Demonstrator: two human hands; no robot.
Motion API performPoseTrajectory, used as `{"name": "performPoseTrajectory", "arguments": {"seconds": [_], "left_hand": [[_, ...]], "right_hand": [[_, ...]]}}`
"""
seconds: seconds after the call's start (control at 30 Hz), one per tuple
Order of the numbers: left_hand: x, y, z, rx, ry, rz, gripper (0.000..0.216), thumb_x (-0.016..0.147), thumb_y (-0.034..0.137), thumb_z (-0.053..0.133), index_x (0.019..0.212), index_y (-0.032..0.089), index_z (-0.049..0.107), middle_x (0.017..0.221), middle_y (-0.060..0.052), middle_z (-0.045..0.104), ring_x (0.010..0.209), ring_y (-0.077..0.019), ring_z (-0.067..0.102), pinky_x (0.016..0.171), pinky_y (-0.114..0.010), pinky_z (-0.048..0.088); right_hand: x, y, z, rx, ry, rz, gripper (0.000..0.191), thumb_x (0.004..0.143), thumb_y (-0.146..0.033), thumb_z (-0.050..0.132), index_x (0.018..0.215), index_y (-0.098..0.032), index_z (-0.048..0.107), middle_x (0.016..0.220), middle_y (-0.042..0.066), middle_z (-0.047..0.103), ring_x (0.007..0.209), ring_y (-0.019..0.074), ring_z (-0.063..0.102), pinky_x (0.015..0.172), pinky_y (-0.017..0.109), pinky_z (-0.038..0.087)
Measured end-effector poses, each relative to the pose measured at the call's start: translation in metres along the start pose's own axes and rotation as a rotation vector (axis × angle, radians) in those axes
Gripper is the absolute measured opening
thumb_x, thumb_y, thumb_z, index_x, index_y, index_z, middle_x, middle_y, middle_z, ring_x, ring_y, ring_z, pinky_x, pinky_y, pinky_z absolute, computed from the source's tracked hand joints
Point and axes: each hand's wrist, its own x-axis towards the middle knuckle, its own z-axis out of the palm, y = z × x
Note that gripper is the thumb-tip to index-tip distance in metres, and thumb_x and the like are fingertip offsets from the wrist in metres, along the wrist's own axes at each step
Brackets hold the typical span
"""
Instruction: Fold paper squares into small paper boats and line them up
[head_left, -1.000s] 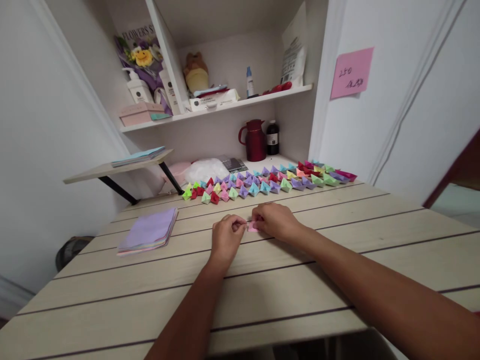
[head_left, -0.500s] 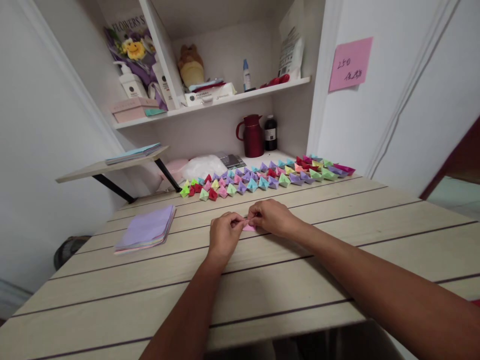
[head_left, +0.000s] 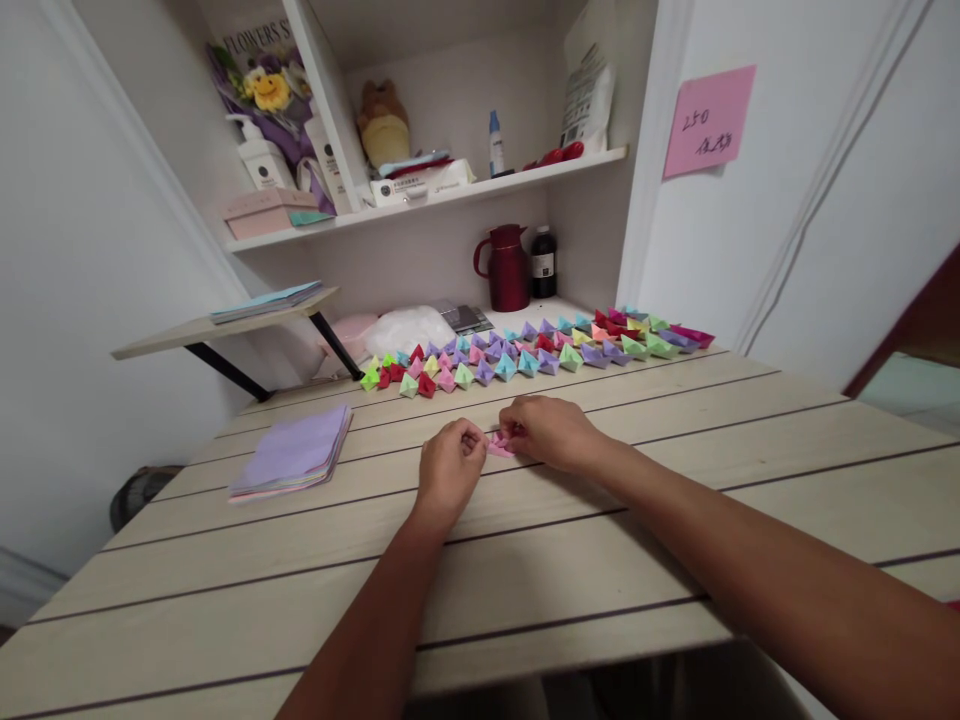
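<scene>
Between my two hands, just above the slatted tabletop, is a small folded piece of pink paper. The fingers of my left hand are pinched together at its left end. My right hand pinches the right end, and its fingers hide part of the paper. Beyond my hands stand rows of small folded paper boats in many colours. A stack of square purple-topped paper lies to the left of my left hand.
A small raised shelf with blue-topped paper stands at the left back. Behind the boats are a clear plastic bag, a red jug and a dark bottle. A pink note sticks to the wall.
My hands have drawn slightly apart, and more of the pink paper's folded shape shows between them. The camera view has shifted a little.
</scene>
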Motion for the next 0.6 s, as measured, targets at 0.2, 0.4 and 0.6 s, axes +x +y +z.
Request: {"name": "performPoseTrajectory", "arguments": {"seconds": [0.2, 0.4, 0.6], "left_hand": [[-0.003, -0.002, 0.001, 0.012, -0.066, 0.025, 0.005, 0.076, 0.018, 0.059, 0.075, 0.021, 0.062, 0.069, 0.003, 0.065, 0.064, -0.0116, 0.058, 0.06, -0.021, 0.042], [-0.003, -0.005, 0.001, 0.037, -0.066, 0.027, 0.005, 0.077, 0.017, 0.059, 0.074, 0.022, 0.06, 0.07, 0.004, 0.064, 0.064, -0.0117, 0.058, 0.06, -0.021, 0.04], [-0.004, -0.005, 0.001, 0.071, -0.035, 0.002, 0.007, 0.076, 0.016, 0.059, 0.073, 0.022, 0.059, 0.066, 0.004, 0.064, 0.062, -0.0125, 0.058, 0.06, -0.022, 0.039]], "right_hand": [[0.0, 0.003, 0.002, 0.02, -0.005, -0.068, 0.012, 0.076, -0.019, 0.063, 0.082, -0.027, 0.069, 0.093, 0.002, 0.068, 0.085, 0.0201, 0.059, 0.057, 0.026, 0.029], [0.003, 0.007, 0.008, 0.089, 0.003, -0.106, 0.019, 0.072, -0.019, 0.065, 0.089, -0.028, 0.066, 0.093, -0.002, 0.068, 0.083, 0.017, 0.059, 0.061, 0.023, 0.033], [0.005, 0.009, 0.01, 0.127, -0.005, -0.128, 0.012, 0.072, -0.018, 0.064, 0.08, -0.025, 0.066, 0.085, -0.002, 0.067, 0.076, 0.0153, 0.059, 0.063, 0.023, 0.035]]}}
